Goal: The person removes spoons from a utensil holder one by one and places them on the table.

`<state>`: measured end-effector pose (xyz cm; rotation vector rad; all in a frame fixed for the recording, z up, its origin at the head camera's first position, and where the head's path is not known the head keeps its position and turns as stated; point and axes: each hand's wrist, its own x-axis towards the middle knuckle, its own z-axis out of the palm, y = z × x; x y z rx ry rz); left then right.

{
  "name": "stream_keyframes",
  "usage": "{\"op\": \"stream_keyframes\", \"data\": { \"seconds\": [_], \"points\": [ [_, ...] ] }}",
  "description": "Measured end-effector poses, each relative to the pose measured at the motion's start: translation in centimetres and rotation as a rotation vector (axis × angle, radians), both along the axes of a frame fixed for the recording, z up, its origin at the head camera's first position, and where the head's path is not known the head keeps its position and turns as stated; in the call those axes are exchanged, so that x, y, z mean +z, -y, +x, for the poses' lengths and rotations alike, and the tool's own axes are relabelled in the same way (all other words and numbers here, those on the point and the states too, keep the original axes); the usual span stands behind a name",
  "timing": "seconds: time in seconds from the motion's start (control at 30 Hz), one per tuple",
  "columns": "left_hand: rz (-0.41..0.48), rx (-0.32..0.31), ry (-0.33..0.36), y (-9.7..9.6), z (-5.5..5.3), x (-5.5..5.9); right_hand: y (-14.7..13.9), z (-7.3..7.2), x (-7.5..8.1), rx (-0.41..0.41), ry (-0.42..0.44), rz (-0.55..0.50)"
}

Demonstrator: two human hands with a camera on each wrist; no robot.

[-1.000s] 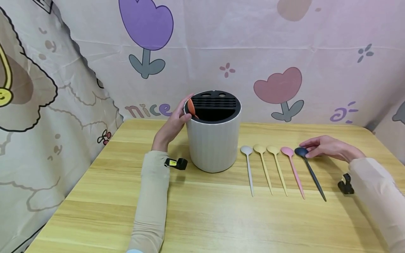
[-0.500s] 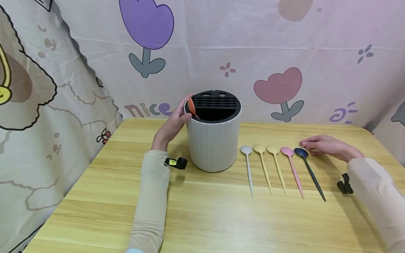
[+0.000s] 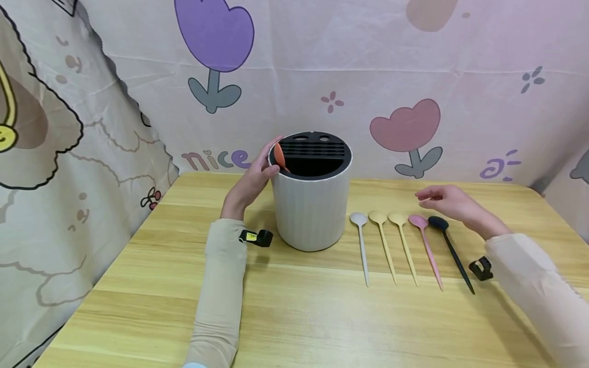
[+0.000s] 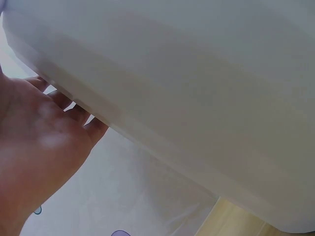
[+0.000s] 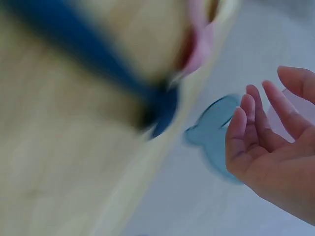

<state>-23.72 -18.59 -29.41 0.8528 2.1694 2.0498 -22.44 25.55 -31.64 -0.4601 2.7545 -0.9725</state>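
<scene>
A white ribbed utensil holder with a black slotted top stands at the table's middle. An orange spoon leans at the left of its larger opening. My left hand holds the holder's upper left side, its thumb in front and fingers curving behind the wall. Apart from the spoons, my right hand hovers with loosely bent fingers and holds nothing. Below it lie a dark blue spoon and a pink spoon. The right wrist view blurs the dark blue spoon.
Left of the pink spoon lie two pale yellow spoons and a light grey spoon, in one row with bowls toward the back. The wooden table ends at a printed cloth backdrop.
My right hand has let go of the dark blue spoon's bowl, then risen and moved left. The dark blue spoon stays in the row. My left hand and the utensil holder keep their place.
</scene>
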Motion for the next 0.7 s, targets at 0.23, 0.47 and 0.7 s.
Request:
{"op": "stream_keyframes", "data": {
  "seconds": [0.23, 0.47, 0.7],
  "points": [
    [-0.002, 0.010, 0.009, 0.1, 0.0, 0.0, 4.9, 1.3, 3.1, 0.019, -0.062, -0.042],
    [-0.001, 0.003, 0.003, 0.1, -0.1, -0.1, 8.4, 2.8, 5.8, 0.090, -0.123, -0.129],
    [0.003, 0.005, 0.008, 0.1, -0.1, -0.1, 11.4, 4.0, 8.2, 0.145, -0.169, -0.245]
  ]
}}
